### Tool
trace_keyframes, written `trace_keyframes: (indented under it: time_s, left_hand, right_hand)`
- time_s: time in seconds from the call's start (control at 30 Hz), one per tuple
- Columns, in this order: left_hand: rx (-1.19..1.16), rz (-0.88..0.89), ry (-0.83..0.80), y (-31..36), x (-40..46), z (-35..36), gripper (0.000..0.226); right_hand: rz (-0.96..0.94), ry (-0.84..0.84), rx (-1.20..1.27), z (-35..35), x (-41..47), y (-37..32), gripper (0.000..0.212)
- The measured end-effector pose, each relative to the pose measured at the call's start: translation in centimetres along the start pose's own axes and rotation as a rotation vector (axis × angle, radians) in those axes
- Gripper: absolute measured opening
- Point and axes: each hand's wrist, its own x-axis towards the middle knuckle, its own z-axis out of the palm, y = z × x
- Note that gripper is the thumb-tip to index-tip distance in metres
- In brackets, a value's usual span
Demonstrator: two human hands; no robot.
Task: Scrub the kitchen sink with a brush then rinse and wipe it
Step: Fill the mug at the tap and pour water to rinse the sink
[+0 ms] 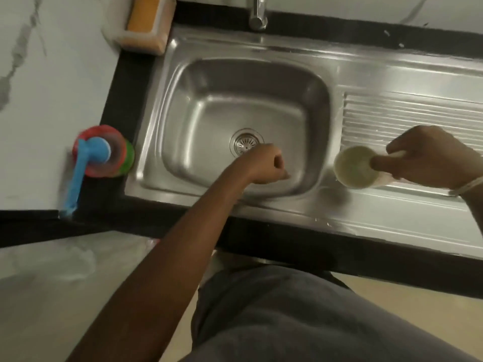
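Note:
The steel sink (183,82) has a round drain (245,142) in its basin and a ribbed drainboard (407,113) to the right. My left hand (264,163) hovers over the basin near the drain, fingers curled, with nothing visible in it. My right hand (428,158) grips a pale round cup (352,165) at the inner edge of the drainboard, thumb across its rim. A blue-handled brush (81,168) rests on a red and green holder (122,155) on the black counter, left of the sink.
A chrome tap (257,14) stands behind the basin. An orange sponge in a clear holder (146,19) sits at the back left corner. White marble wall lies to the left, black counter edge (287,246) in front.

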Motion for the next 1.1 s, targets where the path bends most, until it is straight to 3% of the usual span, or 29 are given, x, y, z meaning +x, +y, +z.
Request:
trace_keyframes:
  time_s: [0.2,0.47,0.6,0.8,0.9,1.1]
  left_hand:
    - [0.122,-0.022,-0.014,2.0,-2.9,6.1,0.044]
    - [0.149,0.027,0.198,2.2,-5.4,8.3,0.024]
    - [0.124,0.050,0.250,-0.3,-7.1,7.3,0.021]
    - [0.212,-0.030,0.236,-7.1,-9.4,2.7,0.021]
    - [0.285,-0.078,0.250,-10.8,-10.1,0.5,0.027]
    - [0.492,-0.165,0.234,-13.9,-11.1,-2.3,0.045]
  right_hand:
    - [0.057,-0.092,-0.244,0.8,-3.1,-0.2,0.034]
    - [0.065,0.006,-0.402,4.7,-4.4,-6.2,0.051]
    - [0.059,-0.001,-0.298,5.8,-4.4,-10.0,0.054]
    - [0.195,-0.128,0.210,6.2,-4.7,-13.2,0.047]
    - [0.301,-0.071,0.389,6.1,-5.2,-13.3,0.048]
    - [0.301,-0.055,0.116,5.8,-5.8,-13.5,0.047]
